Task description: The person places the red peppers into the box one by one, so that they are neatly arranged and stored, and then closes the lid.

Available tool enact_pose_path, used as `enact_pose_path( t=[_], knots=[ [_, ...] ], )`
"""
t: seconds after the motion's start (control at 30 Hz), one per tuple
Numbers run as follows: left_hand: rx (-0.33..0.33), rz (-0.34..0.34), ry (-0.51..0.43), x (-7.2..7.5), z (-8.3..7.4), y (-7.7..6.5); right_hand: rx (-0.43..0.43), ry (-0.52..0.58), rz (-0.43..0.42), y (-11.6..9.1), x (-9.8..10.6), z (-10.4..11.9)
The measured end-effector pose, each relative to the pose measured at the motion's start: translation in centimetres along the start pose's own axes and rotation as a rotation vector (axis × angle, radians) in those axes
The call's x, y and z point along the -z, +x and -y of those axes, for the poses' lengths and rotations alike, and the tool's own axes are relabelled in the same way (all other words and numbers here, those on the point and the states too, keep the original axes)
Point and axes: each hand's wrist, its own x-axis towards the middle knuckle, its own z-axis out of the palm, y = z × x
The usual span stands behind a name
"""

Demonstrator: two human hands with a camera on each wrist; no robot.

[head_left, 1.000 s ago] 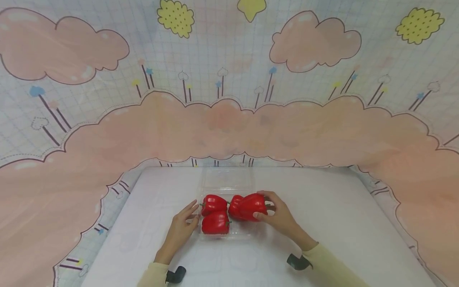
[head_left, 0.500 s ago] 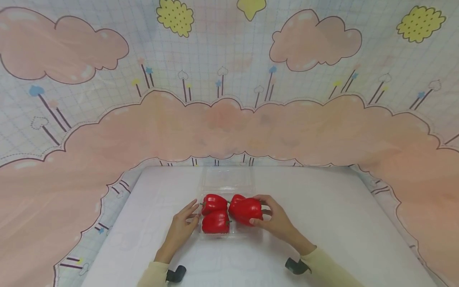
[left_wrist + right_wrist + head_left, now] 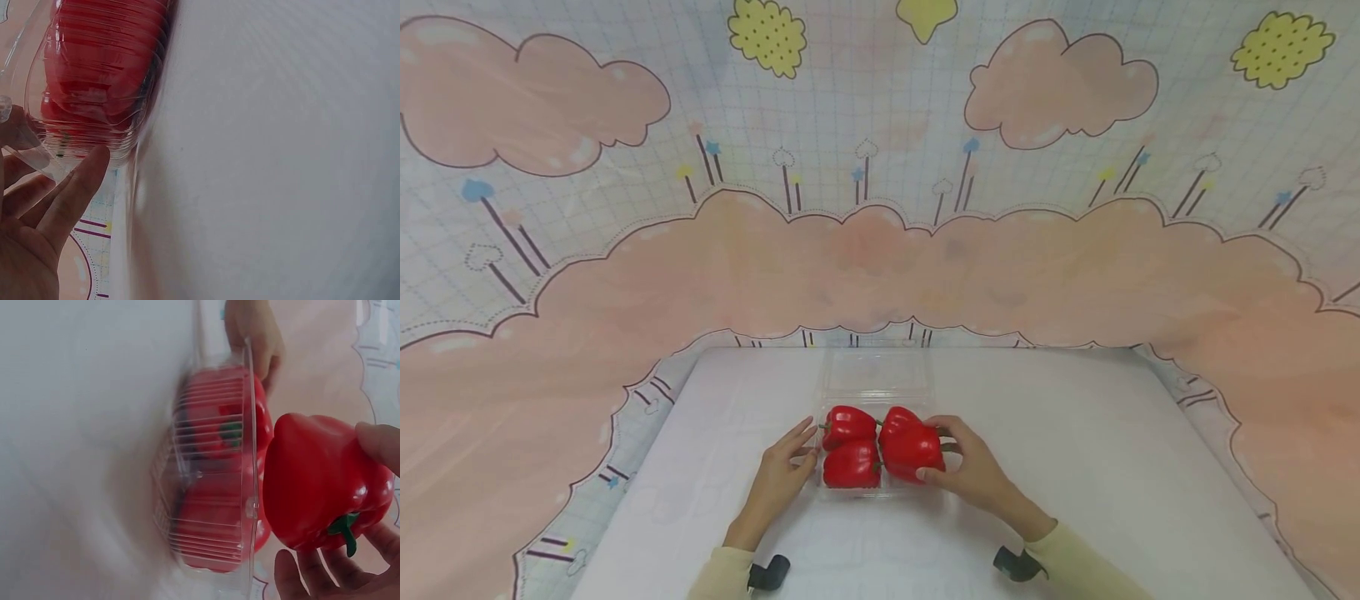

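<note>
In the head view, my right hand (image 3: 973, 471) grips a red bell pepper (image 3: 912, 454) from its right side, thumb on the near side and fingers on the far side. The right wrist view shows this bell pepper (image 3: 319, 487) with its green stem, at rim height beside the clear plastic box (image 3: 212, 506). Three other red bell peppers lie in the box: two at the left, one (image 3: 897, 419) at the back right, partly covered by the held one. At the box's left side is my left hand (image 3: 778, 475); its extended fingertips touch the box wall (image 3: 87, 134).
The box's clear lid (image 3: 876, 371) is folded back, flat on the white table (image 3: 1075, 433). Behind the table hangs a cloth (image 3: 880, 275) printed with clouds. A dark strap device (image 3: 1018, 564) sits at each wrist.
My right hand has moved the held bell pepper left and toward me, over the box's front right part. More of the back right pepper shows. My left hand has stayed in place.
</note>
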Motion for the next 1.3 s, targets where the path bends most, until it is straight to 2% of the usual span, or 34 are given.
enact_pose_path(
  t=[0.27, 0.73, 1.0, 1.3],
  knots=[
    [-0.003, -0.002, 0.021, -0.02, -0.02, 0.01, -0.007, -0.056, 0.023, 0.04, -0.31, -0.10],
    [-0.024, -0.009, 0.037, -0.06, -0.05, 0.03, 0.021, -0.069, 0.038, 0.01, -0.65, -0.73],
    [-0.028, -0.014, 0.022, -0.11, 0.07, 0.05, 0.017, -0.113, 0.038, 0.00, -0.62, -0.81],
    [-0.027, -0.014, 0.006, -0.10, 0.15, 0.06, 0.010, -0.098, 0.075, 0.14, -0.36, -0.76]
  ],
)
